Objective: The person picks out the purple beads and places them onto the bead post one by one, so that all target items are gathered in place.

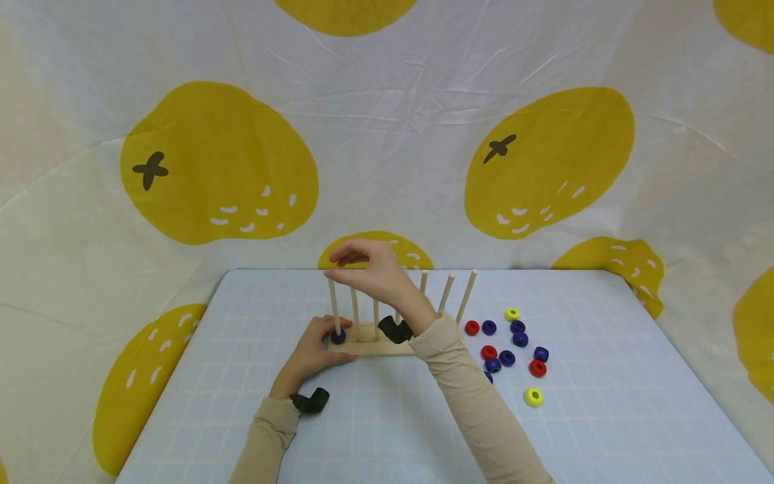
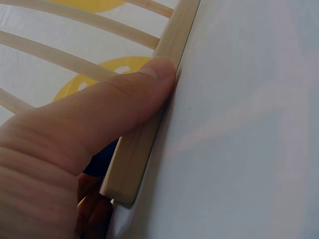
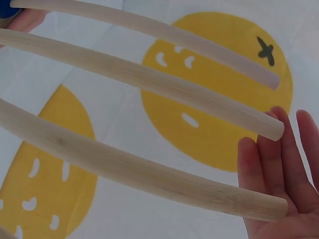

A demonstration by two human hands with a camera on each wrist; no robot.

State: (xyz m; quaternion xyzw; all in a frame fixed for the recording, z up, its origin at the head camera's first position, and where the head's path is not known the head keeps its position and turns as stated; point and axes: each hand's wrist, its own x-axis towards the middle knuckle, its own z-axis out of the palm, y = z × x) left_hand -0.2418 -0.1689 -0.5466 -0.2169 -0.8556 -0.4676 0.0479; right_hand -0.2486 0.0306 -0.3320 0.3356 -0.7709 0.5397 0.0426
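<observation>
A wooden peg stand (image 1: 377, 349) with a row of upright pegs stands on the table. One dark blue bead (image 1: 338, 337) sits at the bottom of its leftmost peg. My left hand (image 1: 313, 349) grips the left end of the base, its thumb (image 2: 124, 94) along the front edge and its fingers behind. Above the left pegs is my right hand (image 1: 375, 272), holding nothing, fingers loosely bent beside the peg tops. In the right wrist view, its fingers (image 3: 294, 169) show behind the ends of the wooden pegs (image 3: 149, 174).
Loose beads lie right of the stand: several blue ones (image 1: 507, 358), three red ones (image 1: 537, 368) and two yellow ones (image 1: 534, 397). My right forearm (image 1: 478, 403) crosses in front of the stand's right part. Behind the table (image 1: 605, 417) hangs a white cloth with yellow fruit shapes (image 1: 224, 161).
</observation>
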